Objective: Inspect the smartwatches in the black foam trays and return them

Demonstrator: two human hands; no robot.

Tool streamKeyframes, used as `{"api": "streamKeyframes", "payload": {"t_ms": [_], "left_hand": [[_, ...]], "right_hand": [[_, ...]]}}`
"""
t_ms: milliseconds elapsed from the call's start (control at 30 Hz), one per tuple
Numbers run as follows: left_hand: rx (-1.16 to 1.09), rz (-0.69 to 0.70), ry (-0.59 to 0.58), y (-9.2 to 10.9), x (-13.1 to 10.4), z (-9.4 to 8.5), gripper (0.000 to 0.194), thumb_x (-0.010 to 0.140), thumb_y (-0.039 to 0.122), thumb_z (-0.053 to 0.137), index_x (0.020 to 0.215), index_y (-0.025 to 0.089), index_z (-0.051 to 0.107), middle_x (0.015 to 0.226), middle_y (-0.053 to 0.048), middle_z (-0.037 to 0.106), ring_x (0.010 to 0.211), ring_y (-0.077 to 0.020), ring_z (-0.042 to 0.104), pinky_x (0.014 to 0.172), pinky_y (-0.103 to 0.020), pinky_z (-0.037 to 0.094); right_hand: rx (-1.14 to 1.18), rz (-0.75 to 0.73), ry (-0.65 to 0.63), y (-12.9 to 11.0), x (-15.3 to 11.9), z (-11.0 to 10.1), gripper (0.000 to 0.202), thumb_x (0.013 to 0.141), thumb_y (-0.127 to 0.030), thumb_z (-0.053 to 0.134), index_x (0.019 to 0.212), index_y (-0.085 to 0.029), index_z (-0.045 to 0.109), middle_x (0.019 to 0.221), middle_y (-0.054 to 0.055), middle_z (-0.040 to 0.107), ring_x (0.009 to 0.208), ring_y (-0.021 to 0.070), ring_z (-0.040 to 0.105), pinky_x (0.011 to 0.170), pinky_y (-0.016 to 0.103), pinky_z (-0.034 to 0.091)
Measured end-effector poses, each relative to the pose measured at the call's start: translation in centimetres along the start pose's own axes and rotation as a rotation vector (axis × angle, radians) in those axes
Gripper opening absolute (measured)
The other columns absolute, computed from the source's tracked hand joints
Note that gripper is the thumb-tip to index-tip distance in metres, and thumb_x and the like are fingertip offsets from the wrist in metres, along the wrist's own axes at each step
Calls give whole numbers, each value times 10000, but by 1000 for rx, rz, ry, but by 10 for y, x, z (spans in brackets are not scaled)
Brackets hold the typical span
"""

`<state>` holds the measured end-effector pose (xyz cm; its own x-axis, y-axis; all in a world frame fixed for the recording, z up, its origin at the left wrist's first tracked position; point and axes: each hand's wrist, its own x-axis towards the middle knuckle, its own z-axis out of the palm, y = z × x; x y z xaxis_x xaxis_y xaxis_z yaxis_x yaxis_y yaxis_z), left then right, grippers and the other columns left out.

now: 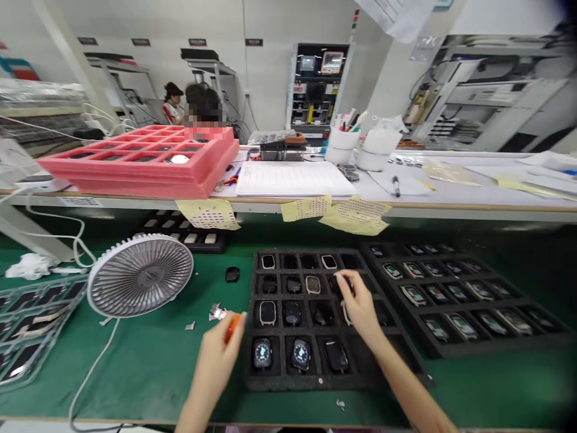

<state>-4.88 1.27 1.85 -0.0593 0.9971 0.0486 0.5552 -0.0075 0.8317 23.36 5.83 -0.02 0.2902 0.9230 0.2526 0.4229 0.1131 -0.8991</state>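
Note:
A black foam tray (288,380) holds smartwatch bodies in square compartments. Two in its front row, a left watch (262,353) and a right watch (300,355), have lit faces; most others are dark, some with silver frames. My right hand (360,307) reaches over the tray, its thumb and fingers pinched on a dark smartwatch (334,282) in the second row from the back, mostly hidden by the fingers. Left of the tray, my left hand (216,355) is closed around a small orange object (232,326) whose kind I cannot make out. A single dark watch body (232,274) lies on the green mat.
On the right stands a second black tray (469,349) of watches. A white fan (140,276) and a clear tray (27,379) are at left. Small scraps (217,311) lie near my left hand. Pink foam trays (135,183) sit on the shelf; people sit beyond.

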Motion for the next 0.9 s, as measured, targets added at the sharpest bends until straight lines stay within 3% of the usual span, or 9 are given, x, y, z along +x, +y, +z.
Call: {"api": "streamKeyframes", "payload": {"t_ms": [67,133,267,433,567,667,800,900], "left_hand": [[207,-77,-2,-17,10,-18,267,820,455,442,783,213,549,643,-28,605,534,-178,536,527,-219,352],[365,-129,-4,-29,16,-29,289,812,467,413,808,220,562,629,-49,620,557,-243,592,499,-231,344],[372,-186,26,-38,16,-35,309,820,501,401,828,221,532,628,-55,625,579,-288,633,488,-247,384],[90,-23,74,-28,13,-24,373,866,511,378,893,209,597,796,-65,660,658,-228,621,554,-269,457],[-130,109,114,-24,9,-8,360,905,476,388,972,197,605,679,-6,558,581,-161,533,604,-262,462],[-236,127,151,-34,1,4,347,912,473,409,949,189,606,669,3,540,553,-138,508,575,-246,450],[-252,111,130,-54,-11,13,388,897,504,431,950,171,623,663,3,544,543,-132,513,562,-242,447],[-192,49,105,-51,-17,12,430,890,509,436,1015,157,649,609,20,498,521,-133,474,540,-240,421]], "right_hand": [[-332,-53,-23,28,29,-28,309,907,-470,396,942,-209,557,813,48,628,623,175,551,603,296,439],[-414,-48,-28,52,50,-49,294,887,-455,397,887,-208,556,757,54,627,622,200,562,622,322,438],[-501,-96,-70,75,62,-60,297,870,-452,397,795,-220,565,738,69,616,686,238,581,673,360,448],[-587,-170,-111,71,52,-46,279,845,-456,476,789,-216,607,894,122,582,914,320,543,795,452,410],[-570,-160,-179,67,50,-30,277,810,-463,543,683,-218,546,803,104,556,855,312,545,751,430,415],[-499,-142,-231,65,54,-22,257,774,-440,593,672,-228,491,717,53,532,762,262,546,688,375,429],[-357,-107,-302,55,56,-18,191,803,-405,555,840,-224,508,579,-55,438,535,164,479,547,298,415],[-216,-78,-332,32,46,-14,311,867,-422,471,1095,-212,501,574,-84,402,477,131,453,506,272,426]]}}
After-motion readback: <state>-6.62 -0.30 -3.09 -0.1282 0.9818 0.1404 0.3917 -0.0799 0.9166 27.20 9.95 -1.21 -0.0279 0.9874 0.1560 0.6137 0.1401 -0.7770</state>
